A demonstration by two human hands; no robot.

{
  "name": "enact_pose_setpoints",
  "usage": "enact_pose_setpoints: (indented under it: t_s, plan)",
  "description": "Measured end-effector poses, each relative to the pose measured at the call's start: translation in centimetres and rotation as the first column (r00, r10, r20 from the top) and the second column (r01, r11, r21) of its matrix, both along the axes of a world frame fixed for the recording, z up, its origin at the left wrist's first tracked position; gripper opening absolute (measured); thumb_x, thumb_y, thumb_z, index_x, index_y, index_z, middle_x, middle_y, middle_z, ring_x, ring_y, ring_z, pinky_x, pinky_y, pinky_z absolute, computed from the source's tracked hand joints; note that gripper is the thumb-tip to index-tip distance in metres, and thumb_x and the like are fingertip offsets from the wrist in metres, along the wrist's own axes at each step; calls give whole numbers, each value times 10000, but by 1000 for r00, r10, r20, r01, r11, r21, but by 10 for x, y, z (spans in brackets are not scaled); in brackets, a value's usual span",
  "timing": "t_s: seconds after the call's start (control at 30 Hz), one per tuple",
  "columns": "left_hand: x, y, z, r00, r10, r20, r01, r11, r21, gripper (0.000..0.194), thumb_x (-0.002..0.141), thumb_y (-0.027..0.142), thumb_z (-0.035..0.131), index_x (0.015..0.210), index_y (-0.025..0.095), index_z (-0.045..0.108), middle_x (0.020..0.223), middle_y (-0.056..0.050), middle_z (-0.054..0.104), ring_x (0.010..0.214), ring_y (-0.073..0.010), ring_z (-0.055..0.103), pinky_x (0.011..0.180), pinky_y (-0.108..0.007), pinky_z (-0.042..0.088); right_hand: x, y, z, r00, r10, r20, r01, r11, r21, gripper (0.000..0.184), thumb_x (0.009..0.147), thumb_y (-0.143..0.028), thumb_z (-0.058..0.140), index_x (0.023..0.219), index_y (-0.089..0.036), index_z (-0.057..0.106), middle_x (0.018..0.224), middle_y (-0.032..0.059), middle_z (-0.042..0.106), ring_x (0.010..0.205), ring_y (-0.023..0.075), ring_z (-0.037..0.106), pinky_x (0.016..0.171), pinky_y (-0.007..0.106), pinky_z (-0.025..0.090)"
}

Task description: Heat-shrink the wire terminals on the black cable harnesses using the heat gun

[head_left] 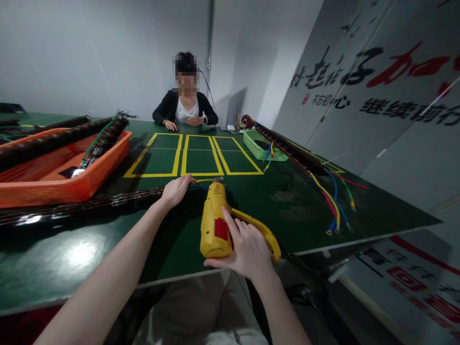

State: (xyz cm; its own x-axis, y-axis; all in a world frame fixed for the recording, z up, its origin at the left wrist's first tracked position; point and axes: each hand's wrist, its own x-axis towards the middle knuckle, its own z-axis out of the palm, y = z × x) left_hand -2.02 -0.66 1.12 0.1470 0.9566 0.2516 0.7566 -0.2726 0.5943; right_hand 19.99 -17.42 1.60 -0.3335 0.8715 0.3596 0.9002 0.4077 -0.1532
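My right hand [247,242] is wrapped round a yellow heat gun [215,215], whose nozzle points away from me across the table. Left of the nozzle, my left hand [177,190] is closed on the end of a long dark wire harness [118,199]. From those fingers a yellow wire [204,180] and a blue wire [201,187] stick out to the right. The yellow wire passes close to the nozzle tip, and a ring terminal [222,178] shows just beyond it. The rest of the harness runs off to the left along the table.
An orange basket [82,188] with dark harnesses stands at the left. A green basket [251,146] and more harnesses [298,151] with coloured wire ends [336,206] lie at the right. Yellow tape rectangles [201,174] mark the green table [273,206]. A person [186,103] sits opposite.
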Motion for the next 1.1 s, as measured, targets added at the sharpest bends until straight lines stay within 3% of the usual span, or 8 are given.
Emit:
enact_pose_setpoints:
  t_s: [0.27,0.73,0.9,1.1]
  plan:
    - [2,1,-1,999,31,-16,-31,999,-9,641,936,512,128,1075,230,687,1169,-18,660,1121,-223,578,950,-303,417,0,-2,-3,1000,-4,10,3,999,33,1233,548,-850,566,1473,-134,177,1017,116,619,916,276,584,819,409,442]
    - [1,1,1,1000,-12,-10,12,1000,-13,680,924,530,100,1026,217,696,1084,-47,685,1035,-234,605,878,-294,427,-46,-11,-5,989,131,67,-135,989,57,1197,605,-838,505,1476,-99,149,900,84,581,793,245,560,744,400,452]
    - [1,-1,1,999,32,-28,-33,999,-16,676,920,537,109,1043,220,694,1079,-54,687,1049,-257,606,878,-317,435,-43,-9,-5,991,128,31,-130,991,36,1188,598,-862,473,1483,-141,145,941,86,599,821,249,577,756,399,458]
    - [1,1,-2,1000,-8,1,8,1000,21,635,934,496,127,1045,217,687,1178,-24,650,1112,-221,576,938,-288,412,-24,-5,-2,999,41,-23,-42,999,-20,1255,518,-880,538,1481,-165,166,1039,110,616,925,277,587,818,421,457]
